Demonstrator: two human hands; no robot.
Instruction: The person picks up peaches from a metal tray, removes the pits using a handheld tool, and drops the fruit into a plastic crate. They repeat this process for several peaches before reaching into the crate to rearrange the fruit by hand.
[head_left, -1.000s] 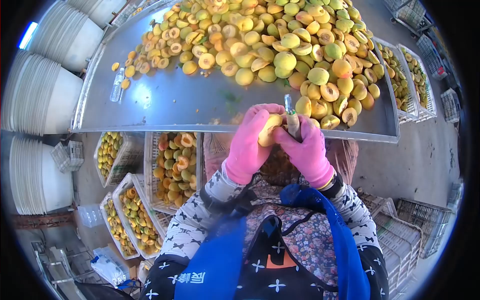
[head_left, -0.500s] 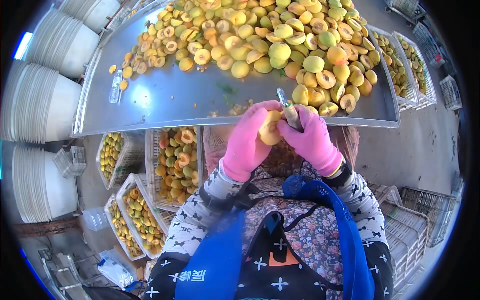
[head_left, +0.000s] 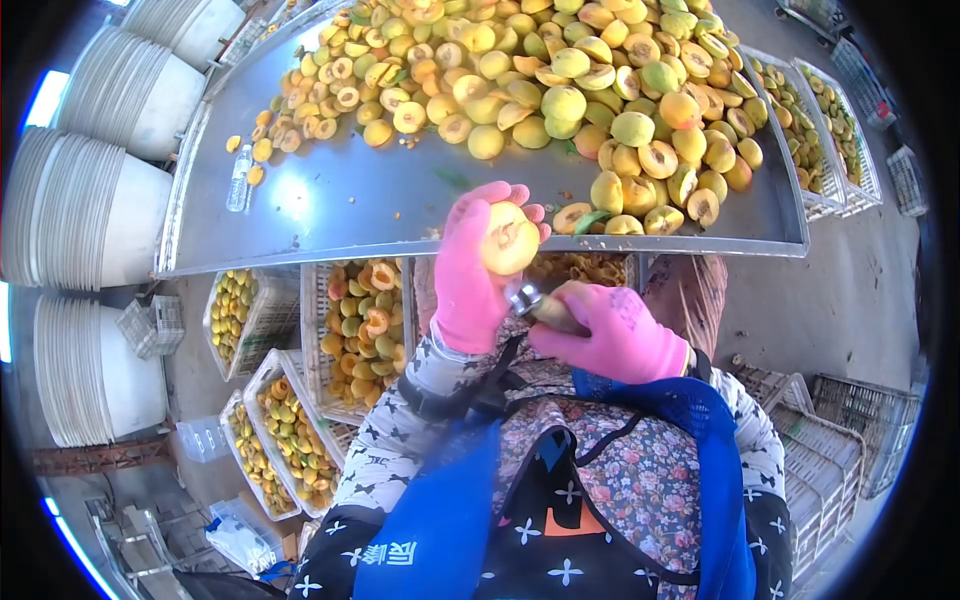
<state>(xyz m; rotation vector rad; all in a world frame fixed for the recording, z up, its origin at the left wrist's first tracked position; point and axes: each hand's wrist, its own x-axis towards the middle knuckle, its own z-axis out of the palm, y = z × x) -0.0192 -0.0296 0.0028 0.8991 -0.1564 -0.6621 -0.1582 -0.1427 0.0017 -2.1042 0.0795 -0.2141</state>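
My left hand [head_left: 472,275], in a pink glove, holds a peach half [head_left: 509,239] with its cut face showing, just over the near edge of the metal table [head_left: 340,215]. Gloved in pink too, my right hand [head_left: 615,328] is closed round the handle of a metal-tipped tool [head_left: 540,305]. The tool's tip is below the peach half and apart from it. Many whole and halved peaches [head_left: 563,103] are heaped across the far part of the table.
A plastic bottle [head_left: 240,180] stands at the table's left. Peach-filled crates [head_left: 312,335] are below left, with others beyond the right edge. Stacked white tubs [head_left: 85,210] line the far left. Empty-looking crates [head_left: 815,450] are stacked at the lower right.
My right hand and the tool have moved down, away from the peach half. My left hand has turned, so the cut face now shows. The tool's tip now points left.
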